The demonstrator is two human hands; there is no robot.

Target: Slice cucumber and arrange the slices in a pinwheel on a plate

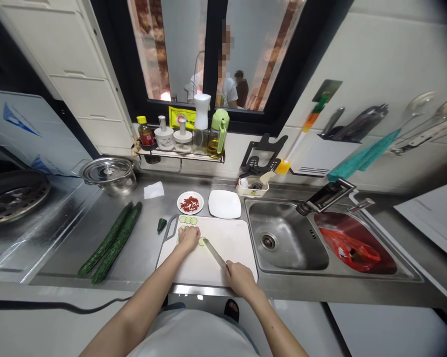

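Observation:
My right hand (241,278) grips a kitchen knife (216,254), its blade slanting up and left over the white cutting board (223,270). The blade's tip touches or overlaps a pale green cucumber slice (202,242). Curled over the board's left part, my left hand (189,239) has its fingers bunched down on more slices; what is between them is hidden. Just above it lies a short row of cucumber slices (188,220). A dark green cucumber end (161,225) rests on the counter beside the board's handle.
Two long cucumbers (117,243) lie left. Behind the board are a plate of red pieces (190,203) and a white square plate (224,204). A lidded steel pot (110,174) stands back left. The sink (288,238) adjoins the right; a red bag (351,249) fills its second basin.

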